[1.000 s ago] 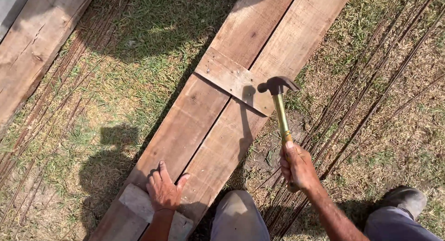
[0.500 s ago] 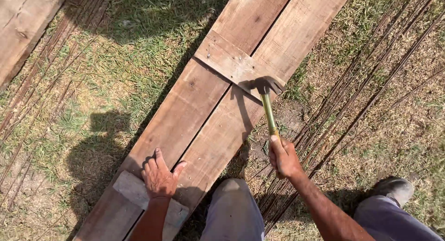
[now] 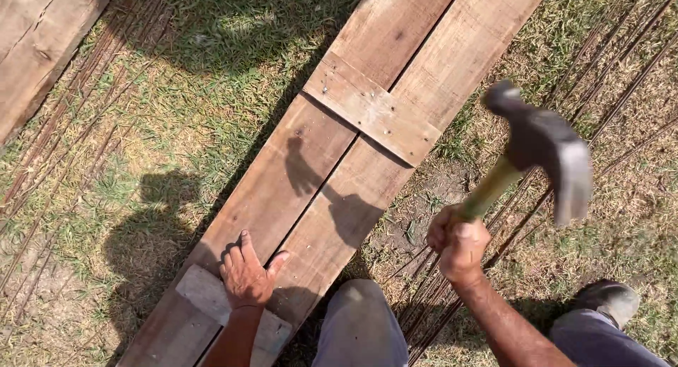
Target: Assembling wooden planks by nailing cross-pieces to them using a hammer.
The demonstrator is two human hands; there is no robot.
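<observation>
Claw hammer raised above two side-by-side planks, over the grass.
Right hand fisted at the handle's end; head-heavy, rigid, so gripped low. Left hand flat, fingers spread, holds nothing.

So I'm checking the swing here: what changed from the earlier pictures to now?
The right hand has lifted the hammer off the short cross board, where its head rested half a second ago; it is now raised high toward the camera and blurred. The grip on the handle is unchanged. The left hand stays flat on the long planks, and the knee stays by the plank edge.
</observation>
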